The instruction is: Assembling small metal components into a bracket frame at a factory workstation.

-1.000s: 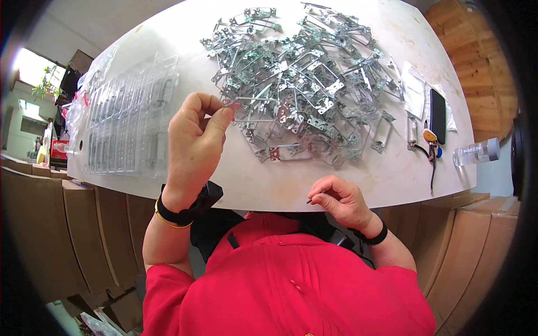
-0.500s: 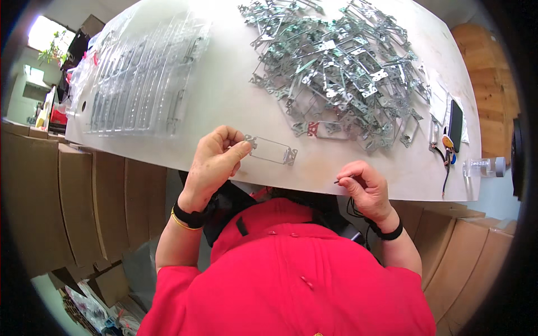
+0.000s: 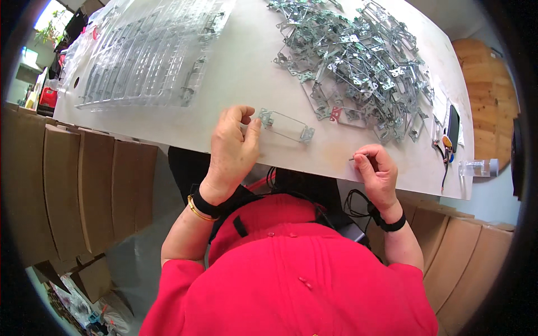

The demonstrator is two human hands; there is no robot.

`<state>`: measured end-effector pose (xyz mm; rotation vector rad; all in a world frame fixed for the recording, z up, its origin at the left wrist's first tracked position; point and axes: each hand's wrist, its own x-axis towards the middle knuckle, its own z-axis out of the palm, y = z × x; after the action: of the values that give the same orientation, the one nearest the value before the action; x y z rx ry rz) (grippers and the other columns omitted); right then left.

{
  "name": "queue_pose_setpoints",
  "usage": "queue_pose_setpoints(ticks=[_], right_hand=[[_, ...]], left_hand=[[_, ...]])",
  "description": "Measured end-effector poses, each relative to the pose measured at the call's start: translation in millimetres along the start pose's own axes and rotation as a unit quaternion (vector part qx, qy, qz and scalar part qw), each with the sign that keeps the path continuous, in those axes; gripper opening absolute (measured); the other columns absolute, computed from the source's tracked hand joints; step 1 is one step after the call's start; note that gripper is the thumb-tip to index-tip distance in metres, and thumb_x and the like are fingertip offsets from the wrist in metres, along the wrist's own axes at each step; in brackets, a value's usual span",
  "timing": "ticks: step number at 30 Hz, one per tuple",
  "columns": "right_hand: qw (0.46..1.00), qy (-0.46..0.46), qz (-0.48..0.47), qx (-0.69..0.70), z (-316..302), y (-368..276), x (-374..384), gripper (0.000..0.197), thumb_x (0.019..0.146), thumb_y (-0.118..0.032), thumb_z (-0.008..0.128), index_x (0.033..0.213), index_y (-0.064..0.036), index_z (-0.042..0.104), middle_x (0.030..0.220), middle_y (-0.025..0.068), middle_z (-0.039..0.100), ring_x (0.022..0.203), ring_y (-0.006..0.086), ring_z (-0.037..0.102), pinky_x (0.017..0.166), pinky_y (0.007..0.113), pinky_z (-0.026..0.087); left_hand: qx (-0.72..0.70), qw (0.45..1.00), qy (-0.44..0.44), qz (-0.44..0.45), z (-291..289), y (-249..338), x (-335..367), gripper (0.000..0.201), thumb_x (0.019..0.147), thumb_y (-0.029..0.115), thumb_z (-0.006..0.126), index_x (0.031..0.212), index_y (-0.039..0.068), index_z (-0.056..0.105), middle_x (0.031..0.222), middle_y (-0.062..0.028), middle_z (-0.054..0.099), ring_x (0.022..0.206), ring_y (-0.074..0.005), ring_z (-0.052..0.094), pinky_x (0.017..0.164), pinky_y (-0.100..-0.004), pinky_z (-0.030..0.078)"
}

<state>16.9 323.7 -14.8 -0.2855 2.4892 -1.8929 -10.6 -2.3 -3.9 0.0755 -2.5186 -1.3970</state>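
Loose metal bracket [image 3: 306, 133] lies on the bench [image 3: 151, 124], nearer the person than the bracket pile [image 3: 364, 70]. Left hand [image 3: 232, 148] beside its left end, grip slightly parted; contact uncertain. Right hand [image 3: 379, 175], grip narrow, pinches a thin dark rod [image 3: 352, 159].

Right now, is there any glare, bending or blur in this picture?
Head view: the window at upper left is washed out, and the clear plastic trays carry whitish glare; head view: the cardboard boxes at left have curved edges; head view: the right hand looks fairly sharp, but its thin dark piece is too small to identify.
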Motion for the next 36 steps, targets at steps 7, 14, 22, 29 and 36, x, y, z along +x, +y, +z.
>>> queue_pose_setpoints(ticks=[7, 14, 22, 29, 36], right_hand=[[0.996, 0.035, -0.005, -0.076, 8.1, 2.0, 6.6, 0.011, 0.103, -0.013, 0.075, 0.103, -0.003, 0.069, 0.087, -0.0018, 0.066, 0.077, 0.0058, 0.058, 0.069, 0.023, 0.048], [0.996, 0.047, -0.011, -0.079, 8.8, 4.9, 7.5, 0.012, 0.101, -0.013, 0.077, 0.102, -0.0034, 0.07, 0.086, 0.0018, 0.068, 0.076, 0.0091, 0.06, 0.07, 0.026, 0.05], [0.995, 0.054, -0.009, -0.089, 9.6, 5.2, 4.9, 0.012, 0.101, -0.013, 0.077, 0.103, -0.0035, 0.07, 0.089, 0.0034, 0.068, 0.077, 0.0113, 0.06, 0.071, 0.027, 0.05], [0.993, 0.045, -0.023, -0.108, 15.7, -1.1, 10.0, 0.012, 0.101, -0.013, 0.077, 0.105, -0.003, 0.072, 0.09, 0.003, 0.068, 0.078, 0.0106, 0.061, 0.072, 0.026, 0.05], [0.997, 0.043, 0.011, -0.055, 29.9, -20.7, 19.9, 0.011, 0.101, -0.007, 0.075, 0.109, -0.0018, 0.073, 0.094, 0.0029, 0.069, 0.08, 0.0102, 0.064, 0.073, 0.027, 0.052]], left_hand=[[0.002, 1.0, 0.004, 0.014, 2.6, -7.7, -4.4, 0.025, 0.098, 0.008, 0.071, 0.12, -0.005, 0.068, 0.096, -0.0097, 0.067, 0.074, -0.0121, 0.059, 0.067, -0.0302, 0.052], [0.06, 0.996, -0.006, 0.065, 3.2, -3.2, -1.4, 0.025, 0.097, 0.007, 0.072, 0.12, -0.002, 0.068, 0.098, -0.0099, 0.066, 0.073, -0.0136, 0.061, 0.066, -0.0312, 0.053], [-0.03, 0.997, -0.061, 0.031, 5.5, 7.4, 2.3, 0.018, 0.098, 0.007, 0.071, 0.114, -0.001, 0.067, 0.093, -0.0056, 0.066, 0.07, -0.0095, 0.059, 0.062, -0.0283, 0.05], [-0.118, 0.987, -0.077, -0.075, 11.3, 5.4, 3.5, 0.017, 0.097, 0.01, 0.076, 0.108, -0.001, 0.068, 0.075, -0.0025, 0.06, 0.067, -0.0089, 0.051, 0.062, -0.0282, 0.046], [-0.129, 0.988, -0.063, -0.052, 13.3, -1.3, 5.5, 0.022, 0.102, 0.013, 0.074, 0.115, -0.002, 0.064, 0.074, 0.0046, 0.058, 0.062, -0.0017, 0.05, 0.052, -0.0225, 0.038]])
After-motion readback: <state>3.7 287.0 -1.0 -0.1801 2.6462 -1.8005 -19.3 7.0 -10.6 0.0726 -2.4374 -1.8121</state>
